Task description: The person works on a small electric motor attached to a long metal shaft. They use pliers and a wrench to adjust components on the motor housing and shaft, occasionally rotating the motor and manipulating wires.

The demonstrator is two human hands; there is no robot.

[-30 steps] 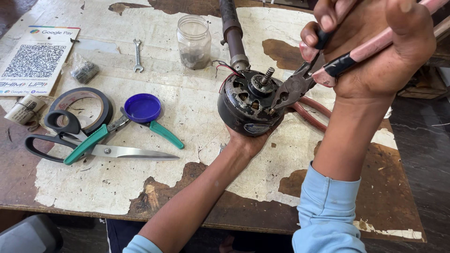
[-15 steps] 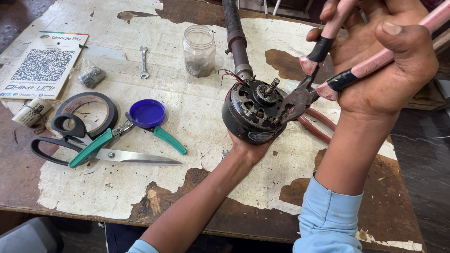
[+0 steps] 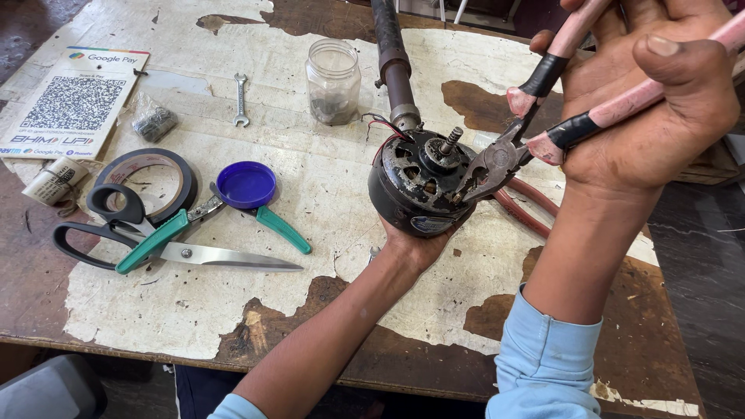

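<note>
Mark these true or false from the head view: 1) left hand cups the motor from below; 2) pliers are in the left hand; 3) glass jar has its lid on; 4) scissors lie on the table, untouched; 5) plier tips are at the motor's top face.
1) True: the left hand cups the motor from underneath.
2) False: the right hand holds the pliers by their pink handles.
3) False: the glass jar is open; a blue lid lies apart on the table.
4) True: the scissors lie flat, away from both hands.
5) True: the tips meet the motor's top face beside the shaft.
</note>
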